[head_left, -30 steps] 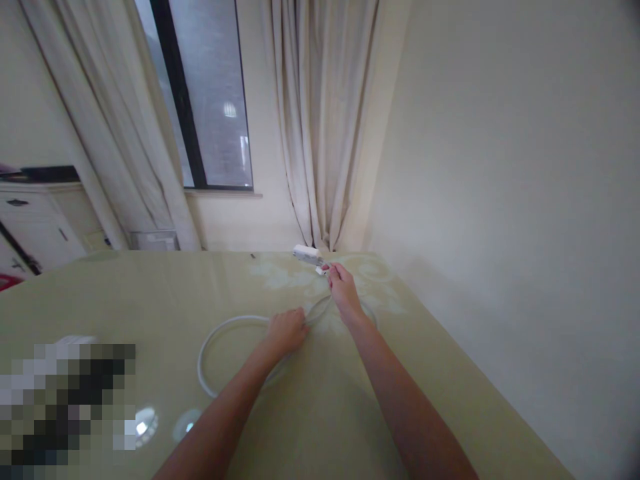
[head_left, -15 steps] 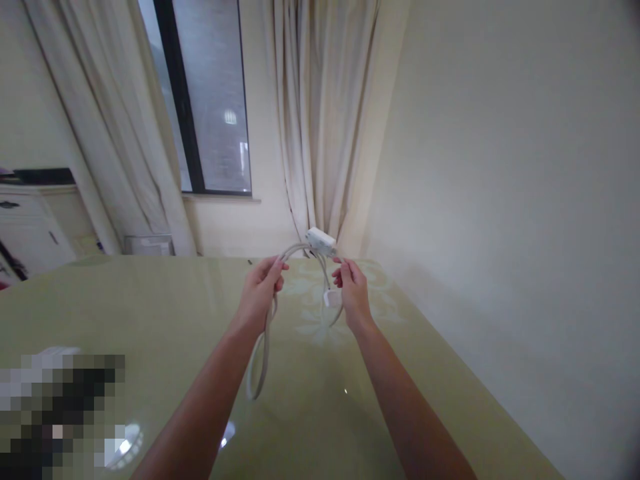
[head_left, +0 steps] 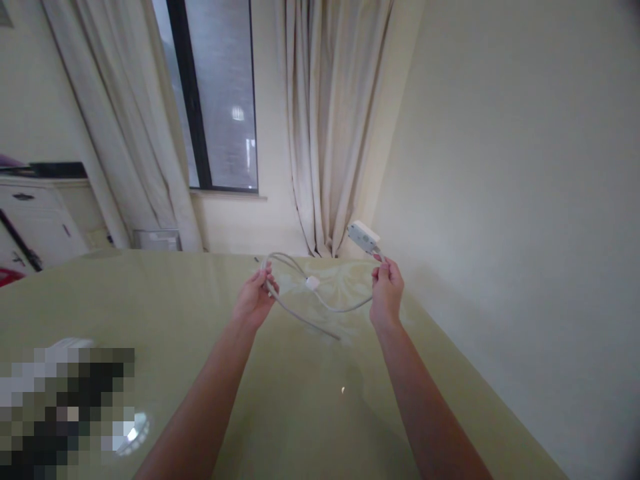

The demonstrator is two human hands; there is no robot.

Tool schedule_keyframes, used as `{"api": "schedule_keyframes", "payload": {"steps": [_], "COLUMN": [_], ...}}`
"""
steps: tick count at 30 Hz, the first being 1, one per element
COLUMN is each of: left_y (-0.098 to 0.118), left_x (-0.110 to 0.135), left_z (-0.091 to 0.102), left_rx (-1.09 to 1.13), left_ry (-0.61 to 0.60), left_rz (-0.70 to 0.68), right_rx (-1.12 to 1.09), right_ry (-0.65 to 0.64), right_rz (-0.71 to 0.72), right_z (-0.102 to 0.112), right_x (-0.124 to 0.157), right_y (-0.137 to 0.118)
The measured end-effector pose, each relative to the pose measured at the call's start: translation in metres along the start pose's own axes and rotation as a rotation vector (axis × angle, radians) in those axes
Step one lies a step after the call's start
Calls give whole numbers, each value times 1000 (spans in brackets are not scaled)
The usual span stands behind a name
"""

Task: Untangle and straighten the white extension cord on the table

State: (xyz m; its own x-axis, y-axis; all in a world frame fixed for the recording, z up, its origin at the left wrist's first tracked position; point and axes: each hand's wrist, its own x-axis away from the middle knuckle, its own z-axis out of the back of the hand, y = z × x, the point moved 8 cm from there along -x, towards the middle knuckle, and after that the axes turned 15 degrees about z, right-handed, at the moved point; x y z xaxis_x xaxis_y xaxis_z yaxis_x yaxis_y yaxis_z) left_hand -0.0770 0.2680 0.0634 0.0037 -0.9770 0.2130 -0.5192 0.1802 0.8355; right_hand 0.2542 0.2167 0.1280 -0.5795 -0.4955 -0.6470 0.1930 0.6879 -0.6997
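Note:
A white power strip (head_left: 363, 237) juts up from my right hand (head_left: 387, 288), whose closed fingers grip the cord right below it. My left hand (head_left: 256, 293) is closed on the looped part of the same pale cord (head_left: 305, 320), at the left. Between the two hands the cord sags in a loose curve, and a small white plug (head_left: 313, 283) hangs along it. One stretch of cord reaches down from the left hand toward the middle. Both hands are above the pale green tabletop (head_left: 300, 400).
A plain wall (head_left: 525, 200) borders the table on the right. Beige curtains (head_left: 335, 120) and a window (head_left: 225, 100) lie beyond the far edge. A white cabinet (head_left: 40, 217) stands at the far left. A pixelated patch covers the lower left.
My hands have moved apart, the right one carrying the power strip to the right. The cord loop under my left hand has swung up toward the middle, and the plug has shifted left.

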Motion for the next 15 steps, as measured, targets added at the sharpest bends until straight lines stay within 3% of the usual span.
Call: {"api": "schedule_keyframes", "payload": {"steps": [4, 9, 13, 15], "left_y": [-6, -12, -22, -34], "left_x": [-14, -18, -20, -21], "left_z": [36, 69, 63, 60], "left_rx": [-547, -885, -1528, -1645], "left_ry": [212, 318, 347, 312], "left_rz": [41, 28, -144, -154], "right_rx": [76, 43, -63, -120], "right_ry": [157, 350, 318, 276], "right_rz": [130, 257, 212, 155], "right_z": [24, 49, 44, 36], "right_x": [-16, -27, -27, -26], "right_y": [-21, -54, -68, -68]}}
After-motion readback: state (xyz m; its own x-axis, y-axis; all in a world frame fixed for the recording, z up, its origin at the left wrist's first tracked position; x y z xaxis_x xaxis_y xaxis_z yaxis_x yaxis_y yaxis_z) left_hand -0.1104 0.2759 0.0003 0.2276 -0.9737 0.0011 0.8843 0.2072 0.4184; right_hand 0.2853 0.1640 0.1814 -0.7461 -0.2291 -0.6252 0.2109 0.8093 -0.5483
